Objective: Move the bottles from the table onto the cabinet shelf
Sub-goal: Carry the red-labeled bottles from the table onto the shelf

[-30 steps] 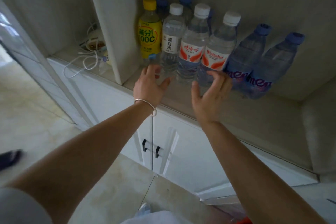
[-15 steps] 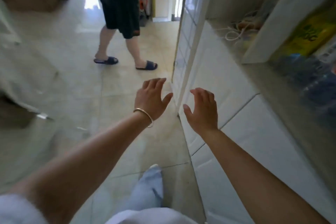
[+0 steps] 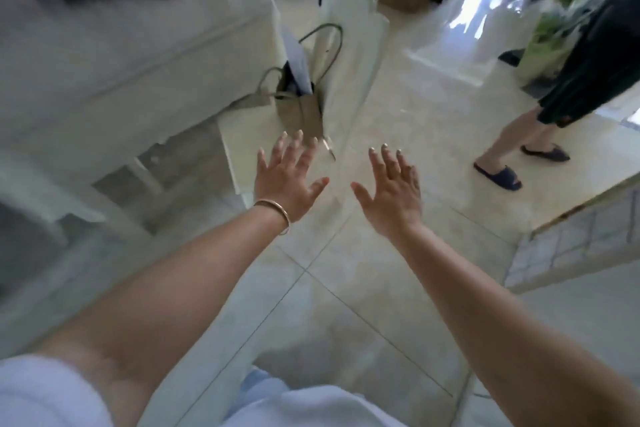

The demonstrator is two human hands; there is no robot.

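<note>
The table [image 3: 145, 55] is now faced instead of the cabinet; left hand [image 3: 289, 180] and right hand [image 3: 393, 196] are held spread, empty, likely for more bottles.

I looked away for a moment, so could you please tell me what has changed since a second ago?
The view swung from the cabinet shelf of bottles to the cloth-covered table. The left hand and right hand left the bottles; both stay open and empty.

Gold bracelet [image 3: 275, 210], olive-tan bag [image 3: 299, 107], pale beige floor tiles [image 3: 346, 288], navy slippers [image 3: 498, 177].
</note>
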